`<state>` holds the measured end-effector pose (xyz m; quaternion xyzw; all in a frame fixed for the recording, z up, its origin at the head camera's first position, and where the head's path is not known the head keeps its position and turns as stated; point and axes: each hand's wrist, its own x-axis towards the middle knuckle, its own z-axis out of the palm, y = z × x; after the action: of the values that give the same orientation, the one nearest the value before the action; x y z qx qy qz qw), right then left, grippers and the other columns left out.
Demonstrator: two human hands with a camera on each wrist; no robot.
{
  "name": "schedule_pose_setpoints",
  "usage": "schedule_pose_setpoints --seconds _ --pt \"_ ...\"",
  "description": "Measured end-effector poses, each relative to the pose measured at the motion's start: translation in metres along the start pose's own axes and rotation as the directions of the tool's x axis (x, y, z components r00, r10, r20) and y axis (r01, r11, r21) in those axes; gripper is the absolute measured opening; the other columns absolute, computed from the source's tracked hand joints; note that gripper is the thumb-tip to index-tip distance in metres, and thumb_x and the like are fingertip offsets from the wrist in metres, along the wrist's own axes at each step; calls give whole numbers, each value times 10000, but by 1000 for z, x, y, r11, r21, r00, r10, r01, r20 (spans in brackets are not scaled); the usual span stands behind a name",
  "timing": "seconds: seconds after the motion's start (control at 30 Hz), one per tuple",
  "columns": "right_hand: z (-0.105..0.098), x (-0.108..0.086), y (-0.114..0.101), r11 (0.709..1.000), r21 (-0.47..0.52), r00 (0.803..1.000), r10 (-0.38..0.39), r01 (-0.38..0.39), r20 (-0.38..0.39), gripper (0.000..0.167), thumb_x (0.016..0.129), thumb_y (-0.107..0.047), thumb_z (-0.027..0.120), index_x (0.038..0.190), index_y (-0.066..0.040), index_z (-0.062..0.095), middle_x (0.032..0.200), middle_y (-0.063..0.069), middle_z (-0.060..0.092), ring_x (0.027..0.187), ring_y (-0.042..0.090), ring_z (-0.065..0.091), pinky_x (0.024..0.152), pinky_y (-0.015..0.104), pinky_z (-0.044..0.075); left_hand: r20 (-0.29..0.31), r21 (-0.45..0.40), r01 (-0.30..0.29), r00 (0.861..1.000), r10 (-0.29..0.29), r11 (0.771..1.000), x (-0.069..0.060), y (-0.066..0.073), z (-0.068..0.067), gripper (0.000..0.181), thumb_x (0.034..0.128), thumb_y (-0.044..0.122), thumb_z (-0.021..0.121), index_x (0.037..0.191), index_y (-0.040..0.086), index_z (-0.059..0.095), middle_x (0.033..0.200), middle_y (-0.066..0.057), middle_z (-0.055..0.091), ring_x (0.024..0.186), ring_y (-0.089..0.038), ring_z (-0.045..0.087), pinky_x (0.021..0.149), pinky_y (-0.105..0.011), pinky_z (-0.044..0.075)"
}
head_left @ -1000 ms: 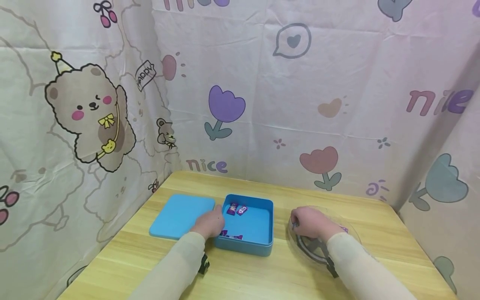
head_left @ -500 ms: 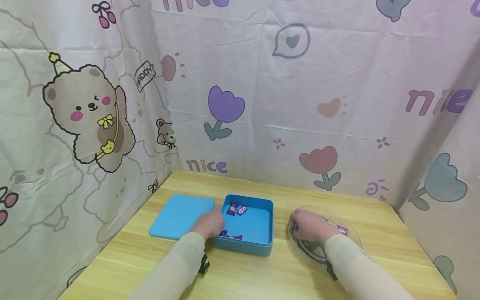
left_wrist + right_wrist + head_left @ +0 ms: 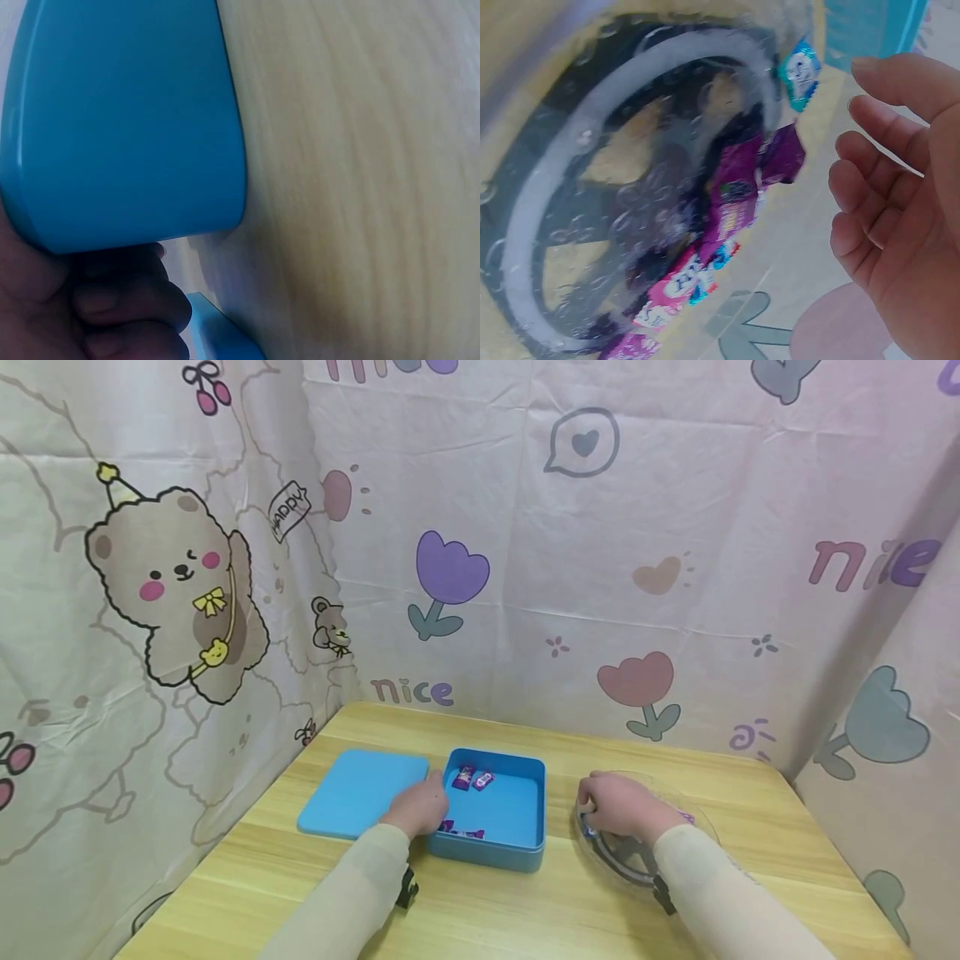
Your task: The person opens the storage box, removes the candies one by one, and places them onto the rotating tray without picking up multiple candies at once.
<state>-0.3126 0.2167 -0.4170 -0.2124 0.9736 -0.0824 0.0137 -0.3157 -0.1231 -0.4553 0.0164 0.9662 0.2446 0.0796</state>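
My left hand (image 3: 420, 806) grips the left wall of an open blue box (image 3: 498, 857); in the left wrist view its fingers (image 3: 131, 300) are curled against the box's end. Several purple-wrapped candies (image 3: 483, 781) lie inside the box. Over the left part of a clear round dish (image 3: 705, 835) is my right hand (image 3: 626, 806). The right wrist view shows its fingers (image 3: 855, 176) loosely bent, with nothing between them and the thumb. Close to the thumb tip lies a blue candy (image 3: 801, 75), apart from it. Purple candies (image 3: 731, 195) and a pink candy (image 3: 676, 289) lie farther along the dish.
A flat blue lid (image 3: 360, 793) lies on the wooden table (image 3: 487, 918), left of the box. A dark base with a pale ring (image 3: 529, 247) shows through the clear dish. Printed curtains (image 3: 525, 568) enclose the table's back and sides.
My right hand has shifted slightly over the dish, and a blue candy now shows below its fingertips. The left hand and the box have stayed in place.
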Motion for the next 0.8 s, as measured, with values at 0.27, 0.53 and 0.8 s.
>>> schedule_pose_setpoints --seconds 0.27,0.53,0.8 --pt "-8 8 -21 1000 -13 1000 -18 18 -1 158 889 -244 761 1024 -177 712 933 -75 604 807 119 554 816 395 526 2 -1 14 1000 -14 1000 0 -1 0 551 1068 204 408 1557 -23 294 1538 -206 428 1076 -326 531 1033 -595 427" --pt "-7 21 -40 997 9 997 -70 70 -45 204 895 -254 764 1071 -161 720 1014 -15 639 879 137 584 840 392 538 8 -27 18 1000 -18 999 -1 1 -1 561 1071 209 407 1569 -14 280 1571 -201 385 1142 -332 516 1074 -624 369" --pt "-1 42 -64 997 9 996 -75 76 -54 233 908 -250 752 1118 -154 724 1021 4 630 879 157 590 841 383 552 16 -22 22 1000 -22 1000 -2 0 -2 567 1066 213 431 1565 -15 284 1548 -205 415 1100 -334 527 1051 -612 404"
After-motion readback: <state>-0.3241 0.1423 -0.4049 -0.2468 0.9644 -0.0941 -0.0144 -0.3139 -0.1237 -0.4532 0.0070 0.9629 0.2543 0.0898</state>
